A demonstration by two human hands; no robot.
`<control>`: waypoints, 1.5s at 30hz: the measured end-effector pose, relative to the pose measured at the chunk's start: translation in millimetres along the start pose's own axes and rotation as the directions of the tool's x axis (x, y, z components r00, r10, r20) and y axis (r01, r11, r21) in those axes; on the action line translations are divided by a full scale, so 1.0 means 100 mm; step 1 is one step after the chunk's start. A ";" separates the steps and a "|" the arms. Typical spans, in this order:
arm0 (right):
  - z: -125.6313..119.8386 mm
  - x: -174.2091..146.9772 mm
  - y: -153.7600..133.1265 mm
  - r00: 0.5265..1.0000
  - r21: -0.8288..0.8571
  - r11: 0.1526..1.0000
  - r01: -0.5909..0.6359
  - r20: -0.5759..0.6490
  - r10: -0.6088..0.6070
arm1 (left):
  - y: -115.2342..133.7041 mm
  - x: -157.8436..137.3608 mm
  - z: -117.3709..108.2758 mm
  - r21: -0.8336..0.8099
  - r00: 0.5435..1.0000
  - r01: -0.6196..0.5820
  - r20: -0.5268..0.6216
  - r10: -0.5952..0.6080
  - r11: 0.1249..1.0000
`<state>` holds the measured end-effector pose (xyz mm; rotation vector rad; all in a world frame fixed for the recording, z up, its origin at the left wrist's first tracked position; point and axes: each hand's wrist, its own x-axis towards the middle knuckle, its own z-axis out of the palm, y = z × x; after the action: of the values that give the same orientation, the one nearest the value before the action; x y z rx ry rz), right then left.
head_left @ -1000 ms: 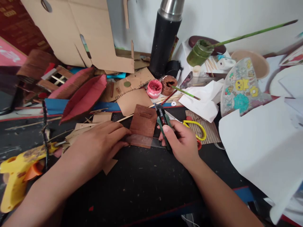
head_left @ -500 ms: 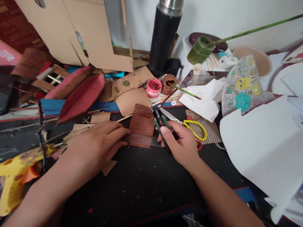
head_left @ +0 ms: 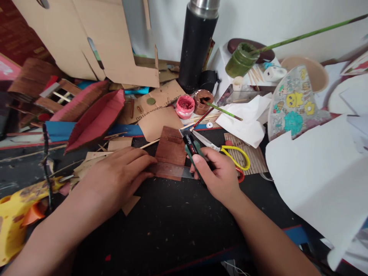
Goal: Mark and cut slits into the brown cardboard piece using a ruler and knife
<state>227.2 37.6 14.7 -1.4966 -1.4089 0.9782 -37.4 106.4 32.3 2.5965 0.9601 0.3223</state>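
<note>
A brown-painted cardboard piece (head_left: 170,148) with a small raised strip lies on the black table in front of me. Across its lower part runs a clear ruler (head_left: 169,170). My left hand (head_left: 120,172) presses the ruler's left end, fingers bent and close together. My right hand (head_left: 217,172) is closed round a black and green utility knife (head_left: 193,149), its blade end pointing up and away from me. Its fingers are at the ruler's right end. Scissors with yellow and red handles (head_left: 235,155) lie just beyond the right hand, partly hidden by it.
A pink paint jar (head_left: 185,107) and a brown paint jar (head_left: 203,102) stand behind the work, near a black flask (head_left: 197,50). A yellow glue gun (head_left: 20,214) lies at the left, beside cardboard scraps. Red boat-like shapes (head_left: 97,119) lie behind. White paper (head_left: 313,172) fills the right.
Everything has slid slightly left in the picture. Both hands, the ruler and the knife keep nearly the same places relative to the brown piece.
</note>
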 end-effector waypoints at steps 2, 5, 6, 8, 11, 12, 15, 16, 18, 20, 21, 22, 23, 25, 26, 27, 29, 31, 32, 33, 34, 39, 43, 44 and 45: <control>0.00 0.00 0.00 1.000 0.005 1.000 0.000 0.000 0.000 | 0.00 0.00 0.00 -0.003 1.000 0.004 0.007 -0.004 1.000; 0.00 0.00 0.01 1.000 0.016 1.000 0.002 -0.006 -0.002 | 0.01 0.01 0.00 -0.016 1.000 0.010 0.013 -0.010 1.000; 0.00 0.00 0.01 1.000 0.019 1.000 0.004 -0.010 -0.004 | 0.01 0.02 -0.01 -0.012 1.000 0.009 0.015 -0.009 1.000; 0.00 0.00 0.00 1.000 0.025 1.000 0.009 -0.016 -0.009 | 0.01 0.02 -0.02 0.005 1.000 0.003 0.024 -0.003 1.000; 0.00 -0.01 0.00 1.000 0.029 0.999 0.015 -0.025 -0.014 | 0.01 0.01 -0.02 0.012 1.000 -0.007 0.016 0.007 1.000; 0.00 -0.01 -0.01 1.000 0.029 0.999 0.016 -0.027 -0.015 | 0.01 0.01 -0.01 0.006 1.000 -0.008 0.010 0.008 1.000; -0.01 -0.02 -0.01 0.999 0.029 0.999 0.022 -0.031 -0.021 | 0.00 0.01 -0.01 -0.016 1.000 0.000 0.008 0.000 1.000; -0.01 -0.02 -0.01 0.999 0.029 0.999 0.022 -0.031 -0.022 | 0.00 0.01 -0.01 -0.021 1.000 0.001 0.008 0.000 1.000; -0.01 -0.02 -0.01 0.999 0.026 0.999 0.022 -0.028 -0.021 | 0.01 0.01 -0.01 -0.029 1.000 0.000 0.004 0.000 1.000; -0.01 -0.02 -0.02 1.000 0.020 1.000 0.020 -0.024 -0.020 | 0.02 0.01 -0.02 -0.036 1.000 0.004 0.002 -0.004 0.999; -0.01 -0.02 -0.02 1.000 0.017 1.000 0.020 -0.024 -0.020 | 0.02 0.01 -0.02 -0.039 1.000 0.006 0.002 -0.006 0.999; -0.02 -0.02 -0.02 1.000 0.015 1.000 0.021 -0.023 -0.020 | 0.02 0.01 -0.02 -0.041 1.000 0.011 0.004 -0.011 0.999; -0.02 -0.02 -0.02 1.000 0.013 1.000 0.020 -0.024 -0.020 | 0.02 0.01 -0.03 -0.041 1.000 0.015 0.005 -0.015 0.999; -0.02 -0.01 -0.03 1.000 0.011 1.000 0.019 -0.021 -0.019 | 0.02 0.00 -0.02 -0.036 1.000 0.017 0.009 -0.016 0.999; -0.02 -0.01 -0.03 1.000 0.011 1.000 0.019 -0.019 -0.019 | 0.02 0.00 -0.02 -0.033 1.000 0.015 0.012 -0.015 0.999; -0.02 -0.01 -0.03 1.000 0.011 1.000 0.019 -0.018 -0.018 | 0.01 0.00 -0.02 -0.031 1.000 0.014 0.015 -0.014 0.999; -0.02 -0.01 -0.03 1.000 0.007 1.000 0.014 -0.018 -0.014 | 0.00 0.00 -0.01 -0.026 1.000 0.006 0.011 -0.006 1.000; -0.01 -0.01 -0.03 1.000 -0.002 1.000 0.010 -0.016 -0.010 | 0.00 0.00 -0.01 -0.020 1.000 -0.002 -0.001 0.002 1.000; -0.01 -0.01 -0.02 1.000 -0.007 1.000 0.010 -0.015 -0.010 | 0.00 0.00 -0.01 -0.018 1.000 -0.003 -0.004 0.003 1.000; -0.01 -0.01 -0.02 1.000 -0.012 1.000 0.012 -0.012 -0.012 | 0.01 0.00 -0.01 -0.015 1.000 -0.002 -0.005 0.002 1.000; -0.01 -0.01 -0.01 1.000 -0.016 1.000 0.014 -0.011 -0.014 | 0.01 0.00 -0.01 -0.013 1.000 -0.003 -0.003 0.003 1.000; -0.01 -0.01 -0.01 1.000 -0.041 0.999 0.013 0.000 -0.013 | 0.01 0.00 -0.01 -0.015 1.000 -0.015 0.017 0.016 1.000; -0.02 -0.01 -0.02 1.000 -0.069 0.997 0.018 0.007 -0.017 | -0.01 0.01 0.00 -0.012 1.000 -0.014 0.015 0.015 1.000; -0.02 -0.01 -0.02 1.000 -0.077 0.997 0.018 0.010 -0.018 | -0.01 0.01 0.00 -0.014 1.000 -0.014 0.011 0.014 1.000; -0.02 -0.01 -0.02 1.000 -0.084 0.996 0.019 0.013 -0.018 | -0.01 0.02 0.01 -0.016 1.000 -0.013 0.006 0.013 1.000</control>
<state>228.2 37.0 17.0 -1.5381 -1.4863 0.9275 -36.4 107.6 31.7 2.5888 0.9347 0.3244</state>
